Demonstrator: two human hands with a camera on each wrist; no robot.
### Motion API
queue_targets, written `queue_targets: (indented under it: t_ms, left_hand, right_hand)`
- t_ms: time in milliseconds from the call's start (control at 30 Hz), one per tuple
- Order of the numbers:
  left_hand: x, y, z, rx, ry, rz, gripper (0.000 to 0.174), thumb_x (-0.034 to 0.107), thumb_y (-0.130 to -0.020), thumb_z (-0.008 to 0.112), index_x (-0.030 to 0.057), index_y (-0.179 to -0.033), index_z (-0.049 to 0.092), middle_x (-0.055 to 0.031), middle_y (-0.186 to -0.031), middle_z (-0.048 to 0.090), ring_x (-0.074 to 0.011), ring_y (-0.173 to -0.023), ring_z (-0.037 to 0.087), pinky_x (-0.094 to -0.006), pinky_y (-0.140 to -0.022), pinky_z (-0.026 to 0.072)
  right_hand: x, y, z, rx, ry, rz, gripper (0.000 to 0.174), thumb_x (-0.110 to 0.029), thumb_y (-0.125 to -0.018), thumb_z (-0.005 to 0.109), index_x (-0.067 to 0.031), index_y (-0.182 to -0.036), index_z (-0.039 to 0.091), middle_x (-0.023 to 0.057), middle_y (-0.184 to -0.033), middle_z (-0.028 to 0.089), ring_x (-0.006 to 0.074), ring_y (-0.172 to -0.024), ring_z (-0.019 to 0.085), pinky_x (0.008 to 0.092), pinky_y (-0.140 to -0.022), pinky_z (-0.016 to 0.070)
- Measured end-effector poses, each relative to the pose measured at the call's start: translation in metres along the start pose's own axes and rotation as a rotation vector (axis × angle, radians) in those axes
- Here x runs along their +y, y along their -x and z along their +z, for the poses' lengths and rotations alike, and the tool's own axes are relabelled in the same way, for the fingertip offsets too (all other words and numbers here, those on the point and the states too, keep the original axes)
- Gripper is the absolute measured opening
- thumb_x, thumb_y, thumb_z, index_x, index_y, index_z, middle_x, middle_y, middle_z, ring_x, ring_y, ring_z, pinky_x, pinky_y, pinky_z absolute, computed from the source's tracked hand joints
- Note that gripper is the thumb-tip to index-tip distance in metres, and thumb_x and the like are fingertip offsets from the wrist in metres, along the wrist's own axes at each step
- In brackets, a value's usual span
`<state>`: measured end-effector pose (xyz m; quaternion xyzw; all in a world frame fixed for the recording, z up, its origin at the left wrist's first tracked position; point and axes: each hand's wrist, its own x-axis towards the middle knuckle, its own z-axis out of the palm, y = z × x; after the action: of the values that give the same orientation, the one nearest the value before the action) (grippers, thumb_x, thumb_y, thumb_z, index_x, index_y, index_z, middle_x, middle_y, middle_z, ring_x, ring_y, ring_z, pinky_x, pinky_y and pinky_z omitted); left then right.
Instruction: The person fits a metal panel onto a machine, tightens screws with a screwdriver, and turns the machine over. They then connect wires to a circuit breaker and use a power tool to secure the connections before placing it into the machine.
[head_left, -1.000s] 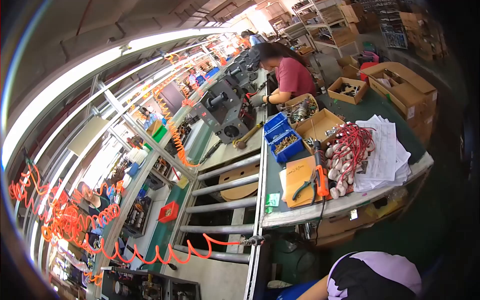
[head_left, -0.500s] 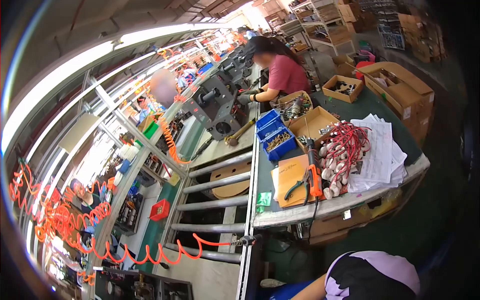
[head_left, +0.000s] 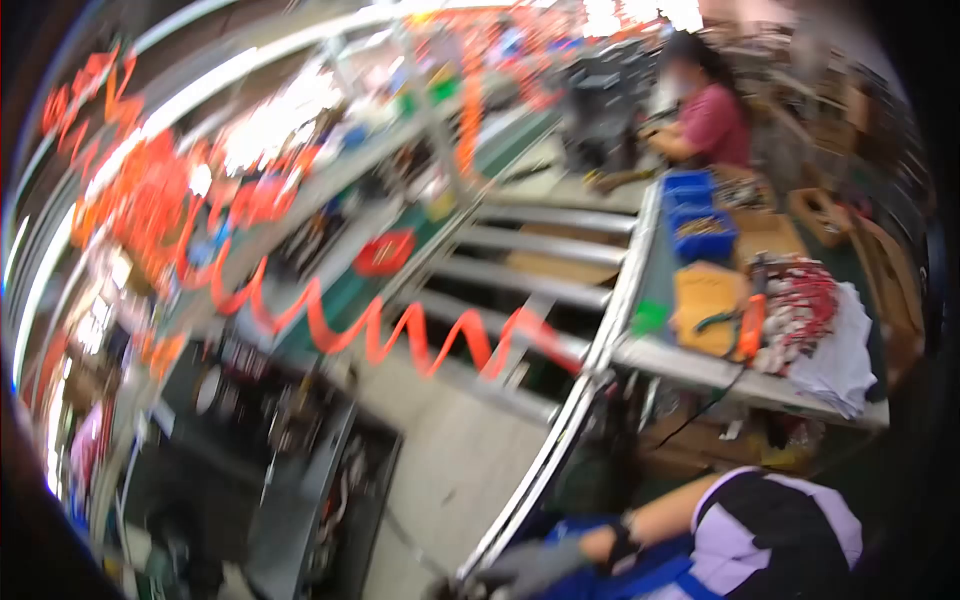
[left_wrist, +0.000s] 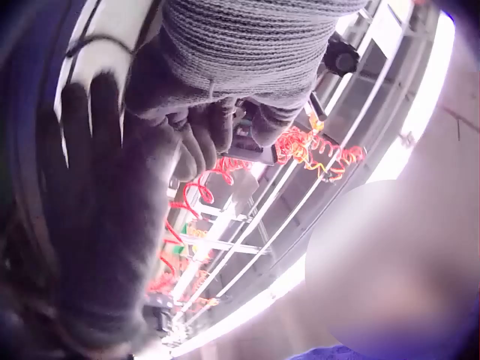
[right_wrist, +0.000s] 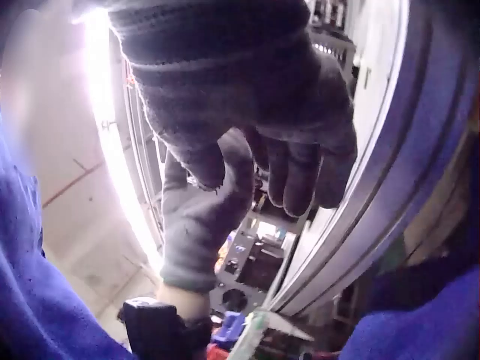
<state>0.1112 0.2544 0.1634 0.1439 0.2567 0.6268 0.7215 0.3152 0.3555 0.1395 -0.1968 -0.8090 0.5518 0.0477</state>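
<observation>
Both hands wear grey knit gloves and are close together. At the bottom of the head view, my right hand (head_left: 535, 568) is blurred beside the metal rail (head_left: 560, 440). The right wrist view shows that hand with its fingers (right_wrist: 292, 176) pointing down, slightly bent, its thumb overlapping my left hand (right_wrist: 202, 225). From the left wrist, my left hand (left_wrist: 247, 67) has loosely bent fingers (left_wrist: 195, 146) beside the right glove, whose fingers are straight. No object shows in either hand. Nearest them in the head view is a dark metal housing (head_left: 300, 510) with parts inside.
An orange coiled hose (head_left: 430, 345) crosses over the conveyor rollers (head_left: 540, 280). On the right bench are blue bins (head_left: 700, 235), an orange-bodied tool (head_left: 752, 325), red-wired parts (head_left: 805, 300) and papers (head_left: 845, 350). A person (head_left: 715, 125) in pink works farther up the line.
The head view has swung left and down, so the bench and rollers shift right and more of the dark housing shows. My gloved right hand has come into view at the bottom.
</observation>
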Motion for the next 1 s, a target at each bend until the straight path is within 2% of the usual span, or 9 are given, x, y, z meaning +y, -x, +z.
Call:
queue_targets:
  t_ms: [67, 100, 133, 233, 367, 433, 533, 767, 1000]
  left_hand:
    - [0.013, 0.007, 0.095, 0.529, -0.784, 0.276, 0.027, 0.013, -0.100, 0.058, -0.0081, -0.115, 0.063, -0.0136, -0.109, 0.067, -0.0298, -0.105, 0.065, -0.0403, -0.089, 0.0564]
    - [0.022, 0.008, 0.094, 0.510, -0.894, 0.368, 0.019, 0.010, -0.097, 0.062, -0.0047, -0.109, 0.067, -0.0147, -0.105, 0.069, -0.0307, -0.097, 0.067, -0.0395, -0.084, 0.0565]
    - [0.012, 0.001, 0.003, 0.487, -0.978, 0.412, 0.035, 0.012, -0.089, 0.068, -0.0046, -0.119, 0.063, -0.0157, -0.112, 0.068, -0.0255, -0.101, 0.068, -0.0363, -0.093, 0.0534]
    - [0.009, -0.002, -0.008, 0.573, -1.279, 0.437, 0.042, 0.021, -0.081, 0.080, -0.0013, -0.114, 0.067, -0.0141, -0.099, 0.072, -0.0231, -0.089, 0.070, -0.0341, -0.085, 0.0550]
    - [-0.012, -0.011, -0.002, 0.555, -1.850, 0.409, 0.067, 0.045, -0.070, 0.088, 0.0017, -0.116, 0.066, -0.0135, -0.096, 0.066, -0.0287, -0.084, 0.066, -0.0394, -0.076, 0.0541]
    - [-0.018, -0.020, 0.004, 0.451, -1.905, 0.572, 0.067, 0.044, -0.069, 0.088, 0.0064, -0.119, 0.064, -0.0142, -0.100, 0.064, -0.0330, -0.090, 0.063, -0.0429, -0.079, 0.0520]
    - [-0.019, -0.026, 0.008, 0.276, -2.066, 0.492, 0.049, 0.033, -0.073, 0.084, 0.0153, -0.115, 0.066, -0.0127, -0.107, 0.064, -0.0317, -0.095, 0.062, -0.0428, -0.079, 0.0520]
    - [-0.002, -0.023, -0.022, -0.020, -2.110, 0.654, 0.020, 0.011, -0.081, 0.075, 0.0077, -0.100, 0.071, -0.0088, -0.108, 0.066, -0.0270, -0.094, 0.065, -0.0376, -0.080, 0.0533]
    - [0.044, -0.002, 0.033, 0.194, -1.840, 0.857, 0.023, 0.009, -0.088, 0.071, 0.0025, -0.111, 0.069, -0.0188, -0.107, 0.068, -0.0363, -0.090, 0.065, -0.0430, -0.079, 0.0534]
  right_hand:
    - [-0.038, 0.034, -0.039, 0.242, -0.061, 0.051, 0.072, -0.050, -0.095, 0.059, -0.0022, -0.146, 0.045, 0.0194, -0.138, 0.058, 0.0331, -0.123, 0.060, 0.0404, -0.106, 0.0456]
    - [-0.031, 0.029, -0.053, 0.308, 0.044, 0.037, 0.062, -0.045, -0.099, 0.060, -0.0056, -0.145, 0.048, 0.0189, -0.134, 0.060, 0.0326, -0.119, 0.062, 0.0399, -0.103, 0.0484]
    - [-0.029, 0.029, -0.070, 0.363, 0.067, -0.001, 0.054, -0.041, -0.100, 0.059, -0.0050, -0.140, 0.053, 0.0183, -0.127, 0.063, 0.0306, -0.112, 0.066, 0.0379, -0.097, 0.0517]
    - [-0.023, 0.012, -0.096, 0.475, 0.297, -0.002, 0.034, -0.026, -0.094, 0.063, -0.0110, -0.125, 0.064, 0.0118, -0.116, 0.067, 0.0314, -0.106, 0.065, 0.0426, -0.091, 0.0528]
    - [-0.020, -0.032, -0.095, 0.300, 0.502, -0.099, 0.034, -0.023, -0.091, 0.066, -0.0140, -0.123, 0.064, 0.0106, -0.127, 0.063, 0.0307, -0.116, 0.060, 0.0429, -0.095, 0.0494]
    - [-0.023, -0.055, -0.086, 0.221, 0.611, -0.182, 0.036, -0.024, -0.090, 0.067, -0.0157, -0.125, 0.064, 0.0091, -0.134, 0.059, 0.0302, -0.122, 0.057, 0.0437, -0.098, 0.0472]
    - [-0.018, -0.087, -0.074, 0.120, 0.771, -0.318, 0.040, -0.028, -0.088, 0.068, -0.0195, -0.127, 0.062, 0.0051, -0.145, 0.051, 0.0289, -0.135, 0.047, 0.0484, -0.105, 0.0414]
    - [-0.009, -0.115, -0.064, 0.033, 0.859, -0.433, 0.032, -0.026, -0.084, 0.066, -0.0216, -0.116, 0.063, 0.0037, -0.129, 0.058, 0.0263, -0.132, 0.047, 0.0493, -0.110, 0.0357]
    - [-0.020, -0.100, -0.063, 0.186, 0.725, -0.497, 0.028, -0.028, -0.088, 0.063, -0.0205, -0.114, 0.063, 0.0027, -0.105, 0.062, 0.0246, -0.115, 0.057, 0.0500, -0.109, 0.0361]
